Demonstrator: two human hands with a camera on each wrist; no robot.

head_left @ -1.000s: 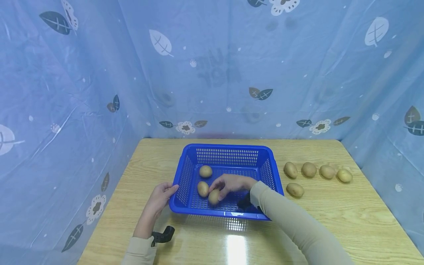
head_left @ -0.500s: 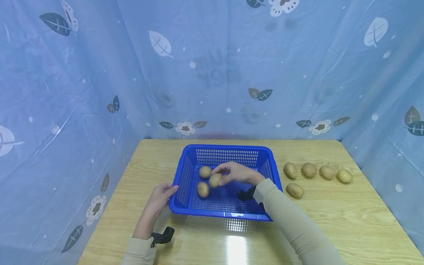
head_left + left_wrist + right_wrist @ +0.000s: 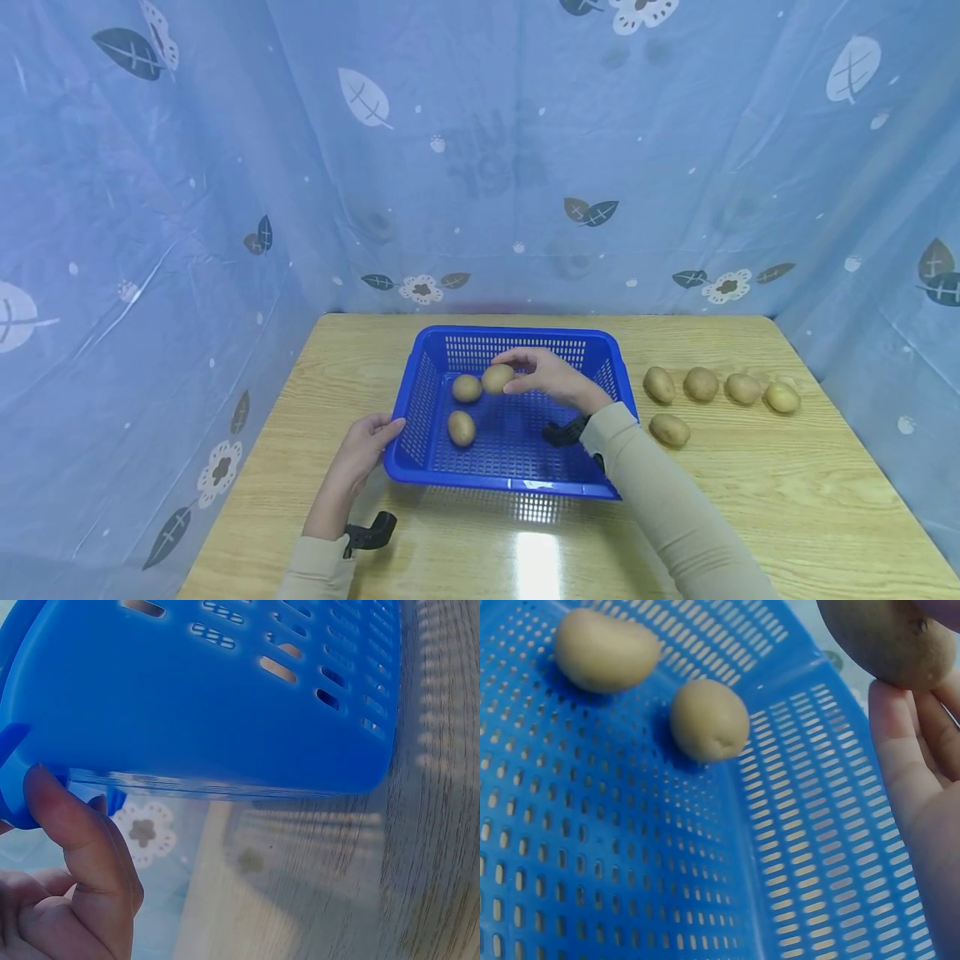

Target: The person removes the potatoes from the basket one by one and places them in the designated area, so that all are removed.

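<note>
The held potato (image 3: 497,378) is in your right hand (image 3: 551,379), lifted off the floor of the blue basket (image 3: 487,483) toward its back wall. Expect it to be firm and fairly weighty for its size, stiff enough to take a sure pinch; its rounded skin may roll or slip if you catch it near an end. Take it across the broad middle, thumb opposite the fingertips. Your right fingers are parted to about the potato's width and pinch it, thumb on the near side. The right wrist view cuts it off at the edge, so how many fingertips bear on it is hard to say. Your left hand (image 3: 363,447) pinches the basket's left rim, thumb on top; that thin plastic should be light and a little springy, so a modest hold ought to steady it. Two loose potatoes (image 3: 461,428) lie apart inside, and five more potatoes (image 3: 670,430) sit on the bench (image 3: 765,475) to the right.
</note>
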